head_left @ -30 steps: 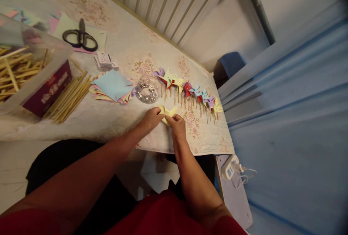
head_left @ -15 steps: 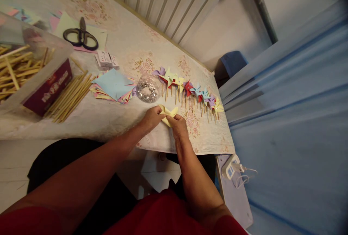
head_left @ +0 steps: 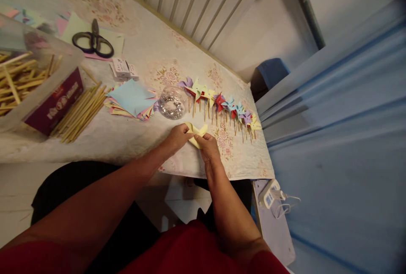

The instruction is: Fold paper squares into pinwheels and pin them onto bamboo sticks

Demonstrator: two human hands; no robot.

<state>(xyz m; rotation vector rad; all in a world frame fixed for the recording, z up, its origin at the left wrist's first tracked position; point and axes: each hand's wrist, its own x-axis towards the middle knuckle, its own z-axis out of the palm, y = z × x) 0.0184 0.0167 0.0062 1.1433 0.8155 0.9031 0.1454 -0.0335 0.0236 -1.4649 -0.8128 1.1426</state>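
A yellow paper pinwheel (head_left: 200, 130), with its corners curled in, is held above the front part of the table. My left hand (head_left: 178, 136) pinches it from the left side. My right hand (head_left: 207, 144) grips it from the right, thumb near its middle. The fingertips of both hands nearly meet and partly cover the paper's centre. Just beyond my left hand stands a round clear dish (head_left: 172, 104) of small shiny metal pieces. A row of finished pinwheels (head_left: 220, 102) on sticks, in several colours, lies behind and to the right of my hands.
Left of the dish is a stack of cut coloured paper squares (head_left: 131, 98). Further left lie a bundle of thin sticks (head_left: 80, 115), a plastic bin (head_left: 60, 105) of sticks, small boxes (head_left: 122, 69) and black scissors (head_left: 93, 43). A power strip (head_left: 270, 193) sits right of the table.
Both hands keep nearly the same pinch on the yellow pinwheel. The view has shifted very slightly; nothing else has visibly moved.
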